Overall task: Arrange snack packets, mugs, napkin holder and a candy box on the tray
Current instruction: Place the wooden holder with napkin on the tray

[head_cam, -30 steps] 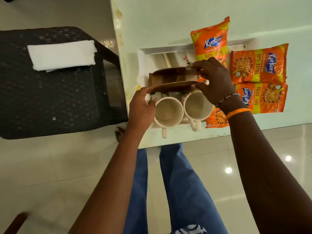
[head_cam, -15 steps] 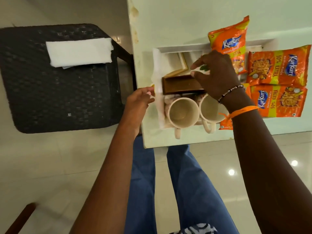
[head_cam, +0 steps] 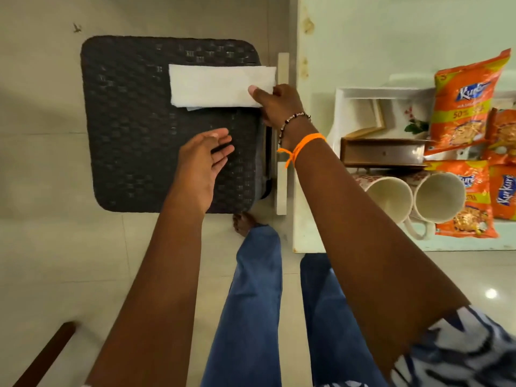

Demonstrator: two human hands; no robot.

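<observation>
A white tray [head_cam: 363, 93] lies on the pale table at the right. In it stand a brown wooden napkin holder [head_cam: 384, 153], two cream mugs [head_cam: 389, 198] [head_cam: 439, 196] and several orange snack packets [head_cam: 463, 104]. A stack of white napkins [head_cam: 215, 86] rests on a dark woven stool at the left. My right hand [head_cam: 279, 106] pinches the right end of the napkins, thumb on top. Over the stool's near part my left hand [head_cam: 203, 160] hovers with fingers spread and nothing in it.
The dark woven stool [head_cam: 134, 152] stands on the tiled floor just left of the table [head_cam: 391, 37]. A white table leg [head_cam: 282, 135] runs between them. My legs in blue jeans [head_cam: 257, 303] are below. A brown wooden piece [head_cam: 44, 356] sits bottom left.
Both hands left the napkin holder in the tray and swung left to the stool. My right hand has taken hold of the napkins; the view turned left with them.
</observation>
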